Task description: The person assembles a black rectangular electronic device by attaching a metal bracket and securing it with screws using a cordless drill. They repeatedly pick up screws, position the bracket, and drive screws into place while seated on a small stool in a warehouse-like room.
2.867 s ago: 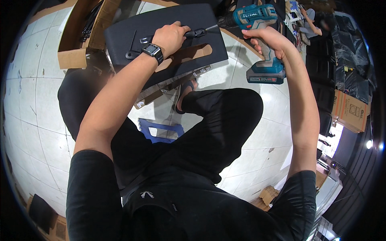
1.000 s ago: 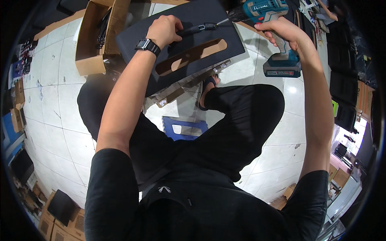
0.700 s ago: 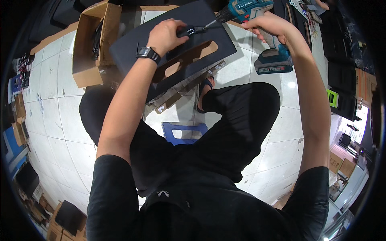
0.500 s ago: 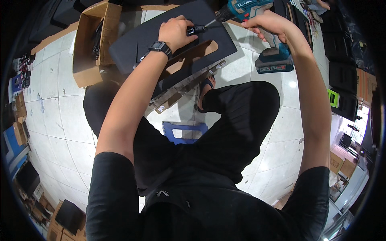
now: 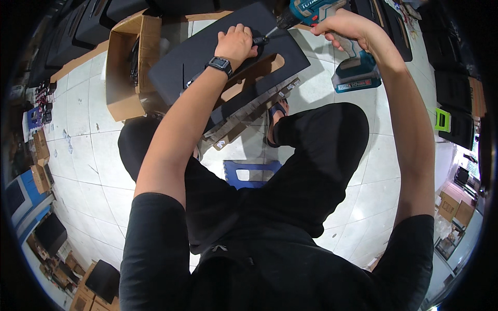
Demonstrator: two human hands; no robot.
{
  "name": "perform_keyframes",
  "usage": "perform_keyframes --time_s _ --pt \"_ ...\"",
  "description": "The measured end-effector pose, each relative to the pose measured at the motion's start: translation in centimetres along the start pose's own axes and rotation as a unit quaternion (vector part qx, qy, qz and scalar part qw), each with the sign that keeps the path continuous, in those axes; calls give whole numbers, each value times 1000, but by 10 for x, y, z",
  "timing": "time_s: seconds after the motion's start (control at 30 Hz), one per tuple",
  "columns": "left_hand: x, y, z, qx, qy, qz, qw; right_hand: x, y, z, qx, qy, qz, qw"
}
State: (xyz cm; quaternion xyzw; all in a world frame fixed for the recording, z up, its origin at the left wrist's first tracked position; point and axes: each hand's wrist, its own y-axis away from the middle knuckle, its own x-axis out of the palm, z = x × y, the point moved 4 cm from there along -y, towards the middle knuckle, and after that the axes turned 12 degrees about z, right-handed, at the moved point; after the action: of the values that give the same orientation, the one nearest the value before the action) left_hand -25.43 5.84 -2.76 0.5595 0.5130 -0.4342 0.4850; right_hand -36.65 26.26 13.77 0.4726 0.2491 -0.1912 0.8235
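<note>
A dark box-like cabinet (image 5: 199, 44) lies tilted in front of me, with a long cut-out along its near side. On its top, my left hand (image 5: 236, 44) holds a small black fitting (image 5: 259, 40) between thumb and fingers; its exact kind is hard to make out. My right hand (image 5: 345, 28) is wrapped round the grip of a teal and black cordless drill (image 5: 306, 11), its battery hanging at the bottom. The drill's long bit (image 5: 272, 32) points down-left, its tip at the end of the fitting.
An open cardboard box (image 5: 127, 103) with dark items stands left of the cabinet. Cardboard (image 5: 249, 116) lies under the cabinet's near edge. A blue plastic stool (image 5: 251, 181) shows between my legs. Dark cases (image 5: 456, 98) line the right side; cartons (image 5: 44, 176) stand far left.
The whole view has shifted slightly, moving the scene to the right. My left hand stays at the fitting, its fingers slightly rearranged, and the drill bit stays against the fitting's end.
</note>
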Motion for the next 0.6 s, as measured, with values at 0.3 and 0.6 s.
perform_keyframes --time_s 0.3,0.6 --pt "-1 7 -7 -17 16 -52 998 1 -2 0 -6 -12 12 1000" --pt "-2 18 -2 -22 73 -90 993 7 0 2 -16 -45 16 999"
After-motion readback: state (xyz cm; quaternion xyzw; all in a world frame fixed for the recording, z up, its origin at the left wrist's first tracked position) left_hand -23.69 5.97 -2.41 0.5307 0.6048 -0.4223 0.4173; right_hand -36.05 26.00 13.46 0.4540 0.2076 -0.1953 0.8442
